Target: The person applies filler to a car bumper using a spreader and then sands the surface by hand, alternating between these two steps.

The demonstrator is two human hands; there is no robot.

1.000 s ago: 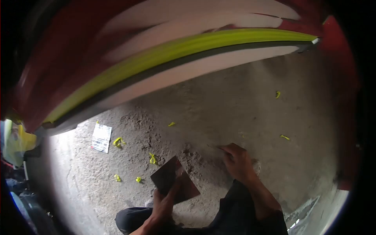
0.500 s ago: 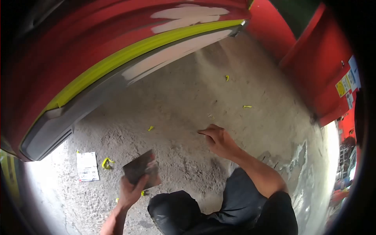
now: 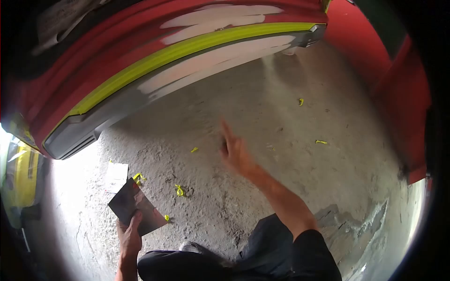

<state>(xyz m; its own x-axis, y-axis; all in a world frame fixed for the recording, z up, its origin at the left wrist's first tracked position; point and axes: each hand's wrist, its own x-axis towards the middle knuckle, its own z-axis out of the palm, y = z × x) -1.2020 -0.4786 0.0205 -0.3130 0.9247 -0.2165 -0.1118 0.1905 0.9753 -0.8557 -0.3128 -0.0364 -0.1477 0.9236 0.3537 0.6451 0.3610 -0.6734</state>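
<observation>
My left hand (image 3: 130, 236) grips a dark, flat rectangular plate (image 3: 133, 206) by its lower edge, thumb across its face. Pinkish smears mark the plate's surface. My right hand (image 3: 237, 152) hovers over the floor, index finger stretched toward the bumper and the other fingers curled; it is blurred and nothing shows in it. Ahead is a red vehicle bumper (image 3: 122, 58) with a strip of yellow masking tape (image 3: 154, 60). Pale filler patches lie above the tape (image 3: 220, 18) and on the grey lower trim (image 3: 211, 61).
Rough concrete floor (image 3: 262, 107) carries several yellow tape scraps, one scrap (image 3: 179, 190) near the plate. A white paper (image 3: 117, 174) lies partly behind the plate. Red panels (image 3: 398, 93) stand at right, and a yellow object (image 3: 23, 175) is at far left.
My view has shifted. The plate has moved left and now overlaps the paper. My right hand has turned, its index finger swinging from pointing left to pointing up toward the bumper.
</observation>
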